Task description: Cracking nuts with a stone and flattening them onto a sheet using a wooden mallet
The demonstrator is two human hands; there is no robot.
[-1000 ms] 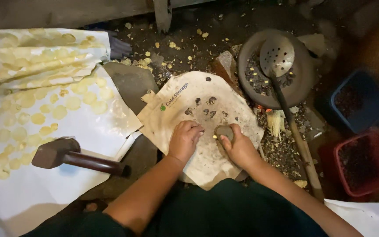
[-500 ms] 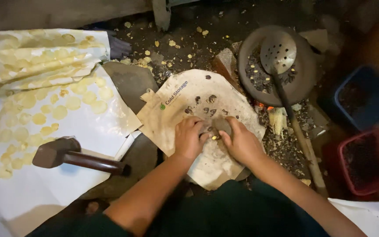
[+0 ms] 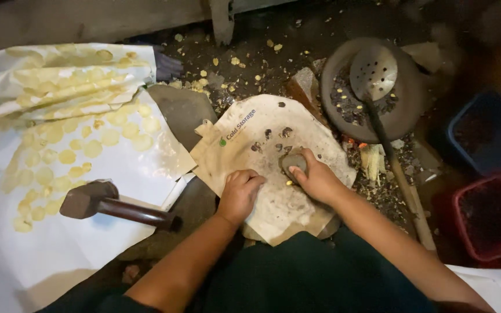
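Right hand point(image 3: 319, 181) closes its grip over a small grey stone point(image 3: 294, 163), likely dense and hard, best palmed from above; left hand point(image 3: 240, 194), curled and empty, presses the cloth-covered slab point(image 3: 250, 145) mid-floor.

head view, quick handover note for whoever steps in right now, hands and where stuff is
Left hand: fist down on the cloth-covered slab, holding nothing that I can see.
Right hand: gripping a small grey stone pressed onto the slab.
A small yellow piece lies between the hands; a few dark bits sit further up the cloth.
Hammer lies untouched on the white sheet to the left, where rows of flat yellow discs are spread.
Pan with perforated ladle is on the right, beside blue and red tubs.
Done: many discs laid out. Left: the pieces on the cloth.
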